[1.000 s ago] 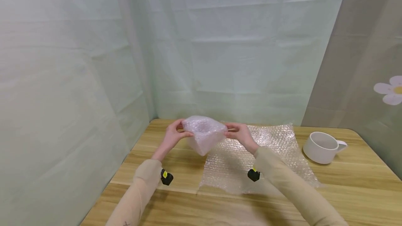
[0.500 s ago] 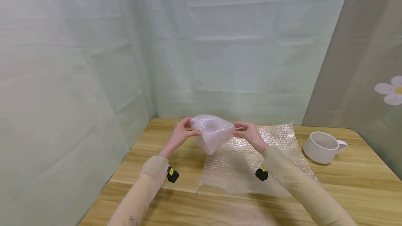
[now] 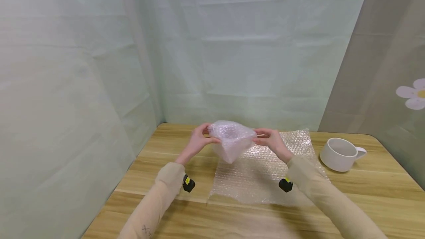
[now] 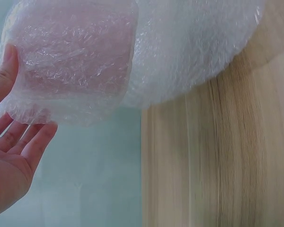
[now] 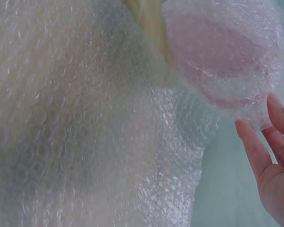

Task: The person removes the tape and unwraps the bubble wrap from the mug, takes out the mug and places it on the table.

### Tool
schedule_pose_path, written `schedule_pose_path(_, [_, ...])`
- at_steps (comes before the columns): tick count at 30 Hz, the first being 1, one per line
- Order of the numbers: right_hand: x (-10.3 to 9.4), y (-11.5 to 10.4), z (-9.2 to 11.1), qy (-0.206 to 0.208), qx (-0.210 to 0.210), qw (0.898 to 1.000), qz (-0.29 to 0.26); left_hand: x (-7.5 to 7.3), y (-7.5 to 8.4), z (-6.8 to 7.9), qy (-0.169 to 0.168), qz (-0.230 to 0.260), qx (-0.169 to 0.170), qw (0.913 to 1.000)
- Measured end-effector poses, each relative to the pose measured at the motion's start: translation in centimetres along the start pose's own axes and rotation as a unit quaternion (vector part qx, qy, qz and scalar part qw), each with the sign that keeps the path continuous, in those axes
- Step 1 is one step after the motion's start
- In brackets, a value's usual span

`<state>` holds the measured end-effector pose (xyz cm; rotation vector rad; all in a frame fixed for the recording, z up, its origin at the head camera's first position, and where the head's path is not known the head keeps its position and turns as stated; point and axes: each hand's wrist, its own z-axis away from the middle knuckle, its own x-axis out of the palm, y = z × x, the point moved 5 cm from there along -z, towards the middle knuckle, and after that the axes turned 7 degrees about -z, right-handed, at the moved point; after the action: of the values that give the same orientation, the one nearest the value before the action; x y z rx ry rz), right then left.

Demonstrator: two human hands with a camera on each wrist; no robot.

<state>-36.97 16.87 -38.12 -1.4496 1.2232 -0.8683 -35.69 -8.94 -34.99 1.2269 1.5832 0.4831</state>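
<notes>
A pink mug [image 5: 217,49], its handle showing through the plastic, is wrapped in clear bubble wrap. Both hands hold this wrapped mug [image 3: 230,135] up above the table. My left hand [image 3: 198,141] grips its left side, thumb on the near face and fingers beneath, as the left wrist view also shows. On the opposite side, my right hand [image 3: 271,142] pinches the wrap by the mug's handle between thumb and fingertips. A flat sheet of bubble wrap [image 3: 252,180] lies on the table below and to the right of the bundle.
A white mug [image 3: 338,156] stands upright on the right of the wooden table [image 3: 149,180], its handle pointing right. Pale green curtains [image 3: 245,65] close off the back and left. A grey-brown curtain [image 3: 365,65] with a printed flower hangs at the right.
Both hands have shifted steadily to the right together, carrying the wrapped mug along. Their hold looks the same. The sheet and the white mug stay in place.
</notes>
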Motion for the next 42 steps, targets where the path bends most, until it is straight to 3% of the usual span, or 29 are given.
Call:
schedule_pose_path(7, [-1.4, -0.2, 0.7, 0.007, 0.013, 1.000, 0.001, 1.9, -2.3, -1.5, 0.001, 0.008, -0.004, 1.0000])
schedule_pose_path(12, [-2.3, -0.3, 1.2, 0.012, 0.023, 1.000, -0.002, 2.6, -1.0, -1.5, -0.016, 0.006, -0.001, 0.9999])
schedule_pose_path(16, [-3.0, -0.4, 1.6, 0.013, 0.017, 1.000, -0.001, 3.6, -1.7, -2.1, -0.017, -0.008, -0.009, 0.9998])
schedule_pose_path(28, [-5.5, -0.2, 3.2, 0.030, 0.016, 0.999, 0.032, 6.1, -0.5, -2.5, -0.051, -0.013, -0.002, 0.9986])
schedule_pose_path(42, [-7.0, 0.6, 4.2, 0.027, 0.041, 0.999, 0.013, 8.3, -0.5, -2.8, -0.067, -0.006, -0.004, 0.9977])
